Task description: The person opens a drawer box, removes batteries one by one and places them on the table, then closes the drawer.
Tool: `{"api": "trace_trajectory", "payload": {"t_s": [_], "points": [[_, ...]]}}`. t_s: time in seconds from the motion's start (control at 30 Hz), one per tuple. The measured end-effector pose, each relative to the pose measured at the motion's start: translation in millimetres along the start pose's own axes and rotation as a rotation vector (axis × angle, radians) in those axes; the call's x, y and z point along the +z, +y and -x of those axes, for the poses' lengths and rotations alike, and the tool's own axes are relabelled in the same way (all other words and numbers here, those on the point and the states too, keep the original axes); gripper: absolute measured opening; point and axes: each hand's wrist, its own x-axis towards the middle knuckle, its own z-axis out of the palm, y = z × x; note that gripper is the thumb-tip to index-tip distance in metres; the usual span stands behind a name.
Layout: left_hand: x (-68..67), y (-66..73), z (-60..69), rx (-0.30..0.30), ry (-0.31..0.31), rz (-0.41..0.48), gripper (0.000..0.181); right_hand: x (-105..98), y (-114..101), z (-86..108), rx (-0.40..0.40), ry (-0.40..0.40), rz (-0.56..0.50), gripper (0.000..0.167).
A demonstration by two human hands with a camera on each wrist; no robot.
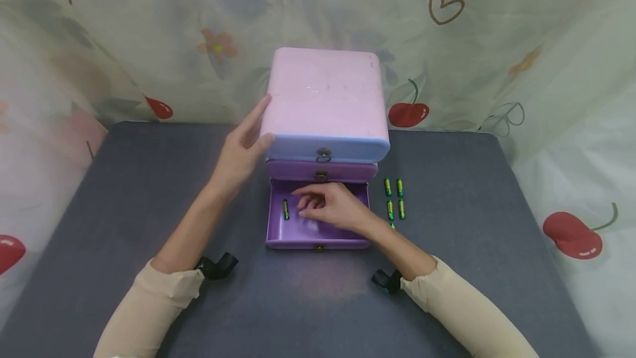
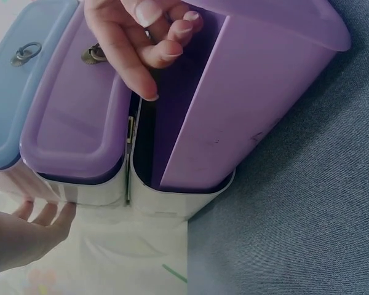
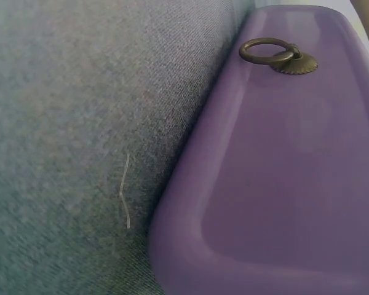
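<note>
A small drawer cabinet point(image 1: 325, 95) has a pink top, a blue upper drawer point(image 1: 298, 148) and a purple middle drawer point(image 1: 293, 170). Its bottom purple drawer point(image 1: 318, 244) is pulled out, with a green-and-yellow battery point(image 1: 285, 209) lying at the left inside. My left hand point(image 1: 238, 151) rests against the cabinet's left side, fingers extended and thumb near the front corner. Over the open drawer hovers my right hand point(image 1: 333, 206), fingers loosely bent, right of the battery and apart from it. Nothing shows between those fingers in the left wrist view, where the right hand point(image 2: 144, 40) is partly cut off.
Several more batteries point(image 1: 390, 210) stand in two columns on the grey tabletop point(image 1: 447, 209), right of the open drawer. A patterned curtain point(image 1: 174, 43) hangs behind the table. Ring pulls such as this one point(image 3: 267, 51) stick out from the drawer fronts.
</note>
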Motion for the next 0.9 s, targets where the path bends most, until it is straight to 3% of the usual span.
{"api": "trace_trajectory", "payload": {"t_s": [0.6,0.9], "points": [[-0.8,0.3,-1.1,0.002,-0.019,0.023,0.071,12.9,12.7,-15.5,0.043,-0.055,0.103,0.045],[-0.9,2.2,0.0,-0.009,-0.011,0.018,0.065,17.5,19.2,-20.9,0.074,-0.045,0.072,0.045]]}}
